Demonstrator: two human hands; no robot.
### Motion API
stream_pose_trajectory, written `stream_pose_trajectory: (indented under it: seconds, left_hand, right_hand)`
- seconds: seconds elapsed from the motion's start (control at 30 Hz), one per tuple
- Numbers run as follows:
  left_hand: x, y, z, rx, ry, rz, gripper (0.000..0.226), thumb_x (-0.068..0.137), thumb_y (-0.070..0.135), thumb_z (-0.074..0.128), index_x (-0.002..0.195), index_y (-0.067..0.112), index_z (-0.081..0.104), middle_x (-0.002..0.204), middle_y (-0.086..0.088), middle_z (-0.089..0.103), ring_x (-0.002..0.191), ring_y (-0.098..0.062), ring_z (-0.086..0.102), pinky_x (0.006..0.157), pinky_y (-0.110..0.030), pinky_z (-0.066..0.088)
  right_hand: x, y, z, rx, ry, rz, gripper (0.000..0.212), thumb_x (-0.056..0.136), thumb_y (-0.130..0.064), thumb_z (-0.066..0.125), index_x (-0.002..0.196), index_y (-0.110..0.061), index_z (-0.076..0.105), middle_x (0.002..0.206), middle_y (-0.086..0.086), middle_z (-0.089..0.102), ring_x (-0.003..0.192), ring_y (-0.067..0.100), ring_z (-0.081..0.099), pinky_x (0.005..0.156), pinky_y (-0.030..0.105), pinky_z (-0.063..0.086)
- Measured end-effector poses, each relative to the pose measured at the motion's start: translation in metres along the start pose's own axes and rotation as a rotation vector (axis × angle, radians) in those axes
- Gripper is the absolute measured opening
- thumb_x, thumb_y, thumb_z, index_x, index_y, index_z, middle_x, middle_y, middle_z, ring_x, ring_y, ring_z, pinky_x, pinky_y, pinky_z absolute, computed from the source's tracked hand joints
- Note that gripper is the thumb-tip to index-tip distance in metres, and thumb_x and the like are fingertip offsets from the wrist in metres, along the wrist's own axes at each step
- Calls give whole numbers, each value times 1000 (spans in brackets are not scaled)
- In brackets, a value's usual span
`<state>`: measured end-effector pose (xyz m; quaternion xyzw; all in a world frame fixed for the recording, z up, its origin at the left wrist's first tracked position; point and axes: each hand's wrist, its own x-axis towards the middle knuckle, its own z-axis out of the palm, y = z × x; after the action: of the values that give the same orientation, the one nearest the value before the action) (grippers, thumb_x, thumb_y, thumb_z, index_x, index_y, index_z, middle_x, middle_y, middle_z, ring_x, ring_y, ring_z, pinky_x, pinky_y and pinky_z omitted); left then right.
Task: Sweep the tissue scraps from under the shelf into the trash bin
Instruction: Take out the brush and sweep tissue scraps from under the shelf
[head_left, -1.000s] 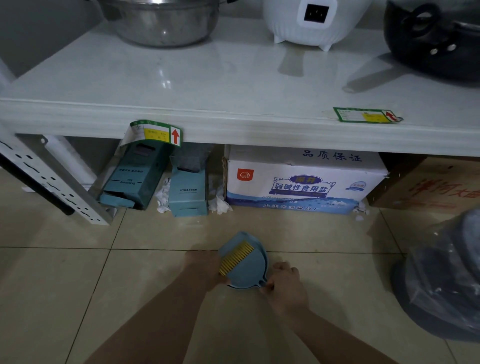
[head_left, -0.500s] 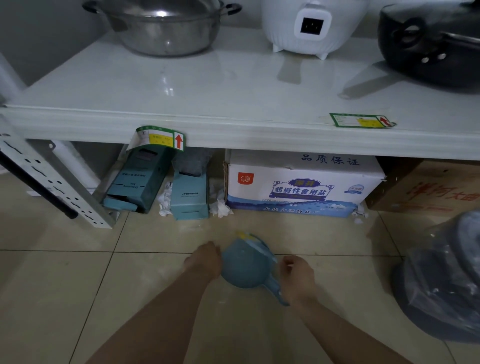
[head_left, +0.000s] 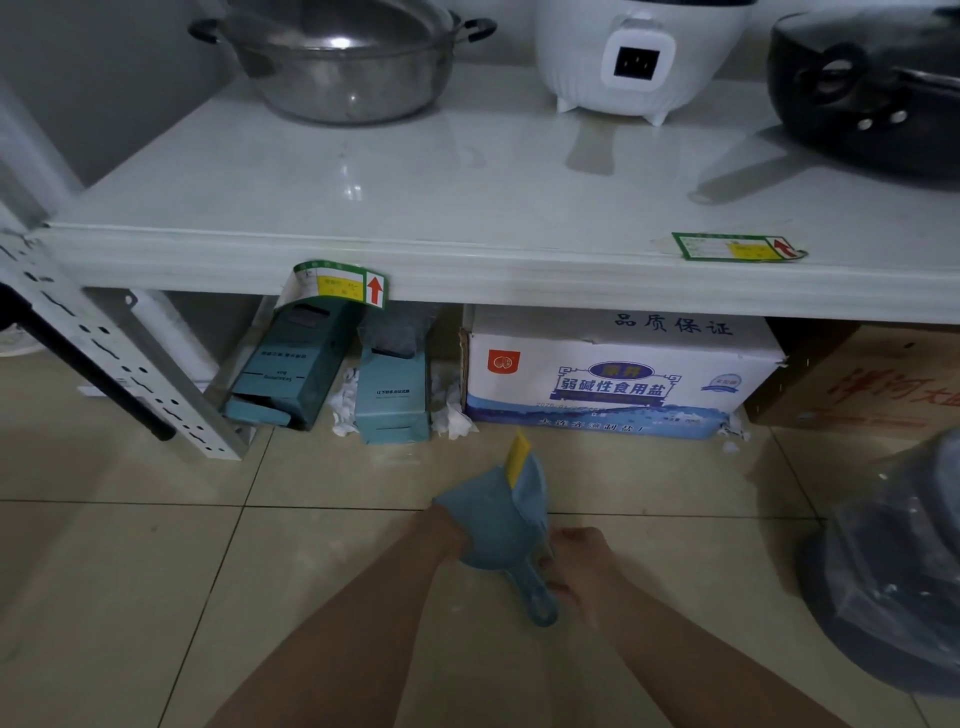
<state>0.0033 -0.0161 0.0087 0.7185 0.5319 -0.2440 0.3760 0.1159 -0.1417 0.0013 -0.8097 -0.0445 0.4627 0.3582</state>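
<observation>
A small blue dustpan is held tilted over the tiled floor, with a yellow-bristled brush sticking up from its far edge. My left hand grips the pan's left side. My right hand holds its handle. White tissue scraps lie under the shelf: one between the two teal boxes, one beside the white carton, one at the carton's right end. The trash bin, lined with a clear bag, stands on the right.
Two teal boxes, a white printed carton and a brown carton fill the space under the shelf. A perforated metal post leans at the left. A steel pot, a white cooker and a black pan sit on the shelf.
The dustpan has been turned from lying flat to tilted on edge, and the brush now stands up at its far rim. Both hands have shifted slightly with it.
</observation>
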Motion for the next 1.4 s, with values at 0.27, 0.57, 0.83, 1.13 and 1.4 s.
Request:
stream_pose_trajectory:
  seconds: [0.27, 0.57, 0.83, 1.13, 1.4]
  left_hand:
    - [-15, -7, -8, -77, 197, -46, 81, 76, 33, 74, 137, 12, 25, 134, -12, 42, 122, -32, 50, 99, -41, 49]
    - [-18, 15, 22, -67, -88, -125, 117, 68, 69, 64, 148, 33, -13, 151, -7, 27, 131, -29, 43, 105, -37, 42]
    - [-28, 12, 17, 345, 106, -6, 40, 81, 33, 70, 118, 21, 59, 116, 2, 63, 108, -17, 63, 78, -27, 49]
    - [-24, -40, 7, 275, 186, -3, 35, 98, 18, 47, 132, 11, 51, 133, -6, 56, 121, -23, 56, 96, -32, 48]
    - [-22, -99, -21, 222, 231, -121, 33, 95, 18, 51, 128, 12, 53, 127, -5, 58, 118, -21, 58, 97, -30, 49]
  right_hand:
    - [-8, -8, 5, -3, 76, -233, 14, 97, -26, 43, 87, -19, 49, 90, 10, 65, 80, 25, 61, 72, 41, 53]
    - [-23, -20, -26, -350, 304, -588, 15, 100, -18, 37, 93, -8, 46, 85, 13, 66, 69, 26, 59, 55, 31, 37]
    - [-24, -31, -21, -423, 326, -551, 23, 101, -21, 36, 85, -6, 41, 72, 9, 57, 61, 23, 52, 56, 31, 37]
    - [-33, -44, -2, -403, 338, -617, 28, 100, -28, 40, 84, -6, 45, 73, 11, 61, 64, 26, 57, 55, 33, 39]
    - [-39, -61, 37, -405, 287, -738, 34, 97, -35, 45, 81, -8, 56, 73, 7, 67, 64, 16, 61, 52, 23, 42]
